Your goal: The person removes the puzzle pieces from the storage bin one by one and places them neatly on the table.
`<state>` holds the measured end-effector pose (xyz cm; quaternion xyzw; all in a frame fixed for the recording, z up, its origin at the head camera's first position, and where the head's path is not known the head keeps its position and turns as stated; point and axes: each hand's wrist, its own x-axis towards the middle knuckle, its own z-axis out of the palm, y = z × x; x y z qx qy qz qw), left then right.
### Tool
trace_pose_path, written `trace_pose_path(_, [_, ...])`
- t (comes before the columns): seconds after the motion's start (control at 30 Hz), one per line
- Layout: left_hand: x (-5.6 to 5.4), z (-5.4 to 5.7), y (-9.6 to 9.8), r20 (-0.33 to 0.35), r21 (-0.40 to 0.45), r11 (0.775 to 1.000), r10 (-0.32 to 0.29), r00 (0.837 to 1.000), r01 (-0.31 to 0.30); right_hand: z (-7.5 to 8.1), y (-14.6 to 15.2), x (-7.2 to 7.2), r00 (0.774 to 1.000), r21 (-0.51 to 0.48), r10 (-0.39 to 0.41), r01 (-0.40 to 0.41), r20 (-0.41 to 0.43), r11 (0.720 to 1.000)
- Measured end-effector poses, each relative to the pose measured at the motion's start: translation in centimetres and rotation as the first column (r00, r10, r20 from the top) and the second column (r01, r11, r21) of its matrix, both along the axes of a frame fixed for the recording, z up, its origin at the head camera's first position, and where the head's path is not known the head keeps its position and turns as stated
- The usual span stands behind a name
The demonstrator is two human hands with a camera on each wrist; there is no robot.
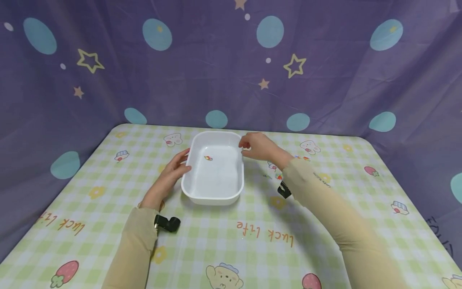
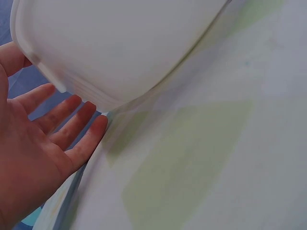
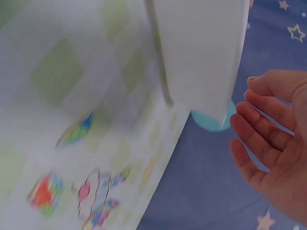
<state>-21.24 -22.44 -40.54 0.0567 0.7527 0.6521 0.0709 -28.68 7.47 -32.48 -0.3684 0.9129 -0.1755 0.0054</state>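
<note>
A white rectangular tub point(image 1: 213, 190) stands on the table, with one small colourful piece point(image 1: 208, 158) on its floor. At the tub's left side is my left hand point(image 1: 172, 170), thumb touching the rim and fingers extended along the outer wall. My right hand point(image 1: 260, 146) hovers by the far right rim, its fingers loosely bent. In the right wrist view nothing shows between that thumb and the fingers point(image 3: 261, 124). Under the right forearm lie several more small colourful pieces, among them a red one point(image 1: 279, 176) and a blue-green one point(image 3: 79, 130); their kind is too blurred to tell.
A green-and-white checked cloth point(image 1: 202, 237) with printed cartoons and lettering covers the table. Behind it hangs a purple curtain point(image 1: 216, 60) with stars and blue ovals. Black wrist cameras point(image 1: 167, 223) are strapped to both sleeves.
</note>
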Motion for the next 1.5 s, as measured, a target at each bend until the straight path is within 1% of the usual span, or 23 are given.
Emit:
trace_pose_path(0.23, [-0.3,-0.1,-0.1,0.002,0.016,1.000,0.000,1.000,0.000,-0.6,-3.2,-0.5,0.999,0.045,0.029,-0.028,-0.021,0.999])
trace_pose_path(0.63, [0.0,0.2,0.2,0.013,-0.022,1.000,0.022,1.000,-0.022,-2.1,-7.2,-1.0,0.996,0.159,0.076,-0.066,-0.054,0.985])
trace_pose_path(0.8, [0.1,0.3,0.1,0.016,-0.011,1.000,0.016,1.000,-0.016,-2.6,-8.5,-1.1,0.997,0.183,0.070,-0.066,-0.014,0.981])
trace_pose_path(0.9, [0.4,0.7,0.2,0.021,0.002,1.000,0.004,1.000,-0.005,-3.0,-9.1,-1.1,0.998,0.220,0.063,-0.065,0.015,0.973])
trace_pose_path(1.03, [1.1,1.7,0.6,0.013,0.016,1.000,-0.012,1.000,0.011,-3.5,-9.8,-1.2,0.998,0.265,0.052,-0.061,0.042,0.962])
trace_pose_path(1.1, [1.4,2.1,0.8,0.005,0.016,1.000,-0.016,1.000,0.016,-3.8,-10.0,-1.3,0.998,0.280,0.042,-0.053,0.043,0.958])
trace_pose_path(1.17, [1.5,2.3,0.9,-0.001,0.010,1.000,-0.019,1.000,0.019,-4.1,-10.2,-1.4,0.999,0.296,0.037,-0.046,0.033,0.954])
trace_pose_path(1.27, [0.9,1.4,0.6,-0.007,0.013,1.000,-0.017,1.000,0.017,-4.3,-10.3,-1.5,0.999,0.308,0.031,-0.036,0.020,0.951])
trace_pose_path(1.4, [0.0,0.1,0.1,-0.009,0.014,1.000,-0.006,1.000,0.006,-4.5,-10.3,-1.5,0.999,0.307,0.023,-0.030,0.024,0.951])
trace_pose_path(1.5, [0.0,0.0,0.0,-0.013,0.006,1.000,-0.003,1.000,0.003,-4.8,-10.2,-1.6,0.999,0.314,0.019,-0.027,0.027,0.949])
